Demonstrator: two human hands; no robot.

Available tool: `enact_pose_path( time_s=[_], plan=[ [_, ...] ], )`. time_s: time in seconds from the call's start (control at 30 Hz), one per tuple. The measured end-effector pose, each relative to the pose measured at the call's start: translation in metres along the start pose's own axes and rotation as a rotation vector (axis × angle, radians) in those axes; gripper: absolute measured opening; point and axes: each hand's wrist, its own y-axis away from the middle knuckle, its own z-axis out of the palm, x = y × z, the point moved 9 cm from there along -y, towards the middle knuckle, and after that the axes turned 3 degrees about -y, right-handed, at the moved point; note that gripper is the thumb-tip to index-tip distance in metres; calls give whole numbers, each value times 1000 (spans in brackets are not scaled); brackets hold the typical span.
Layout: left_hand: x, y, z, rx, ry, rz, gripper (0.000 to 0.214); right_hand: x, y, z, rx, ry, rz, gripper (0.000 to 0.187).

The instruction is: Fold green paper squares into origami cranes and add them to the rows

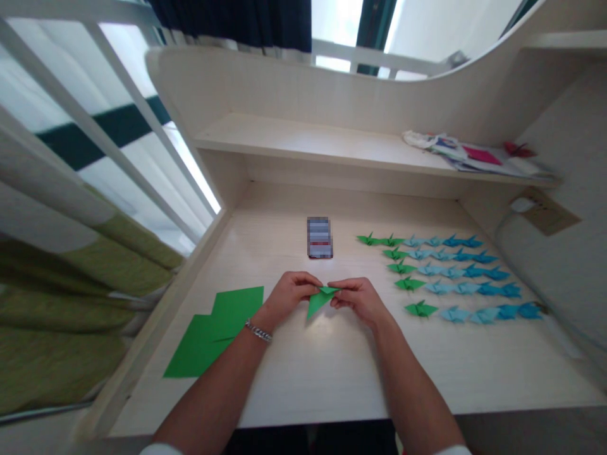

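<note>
Between my two hands is a partly folded piece of green origami paper point(320, 301), its long point hanging down toward me. My left hand point(294, 294) pinches its upper left corner between thumb and fingers. At the right corner, the fingers of my right hand point(356, 299) are closed on the same paper. Both hands hold it just over the middle of the desk. Beside my left forearm lie flat green paper sheets point(199, 344), overlapping and partly covered by that arm. Rows of folded paper cranes point(421, 309) in green, light blue and blue stand to the right.
A phone point(320, 237) with a blurred screen lies beyond my hands on the desk point(303, 385). Papers and a pink item point(481, 155) rest on the shelf point(303, 136) at the back. A cable runs along the right wall from a plug point(522, 204). Slatted rails stand at left.
</note>
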Motion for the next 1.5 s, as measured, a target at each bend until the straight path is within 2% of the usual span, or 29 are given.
enact_pose_path(
  time_s=[0.17, 0.33, 0.47, 0.8, 1.0, 1.3, 1.5],
  plan=[
    [0, 1, 1, -28, -22, 4, 17, -5, 5, 3, -74, -38, 16, 32],
    [7, 1, 5, -38, -161, 36, 15, 0, 0, -1, 33, 114, -9, 32],
    [8, 0, 5, -19, -125, 40, 14, 6, -5, 3, 50, 208, -36, 34],
    [-1, -1, 4, -8, 42, -43, 17, 3, -7, -3, 98, 223, -68, 34],
    [2, -2, 3, 23, -111, 8, 23, 7, -9, -1, 104, 234, -75, 34],
    [-6, -4, 1, 18, -151, 8, 24, 7, -7, 2, 97, 249, -52, 38],
    [-2, -3, 3, 8, -144, 3, 23, 7, -7, 3, 92, 259, -52, 36]
  ],
)
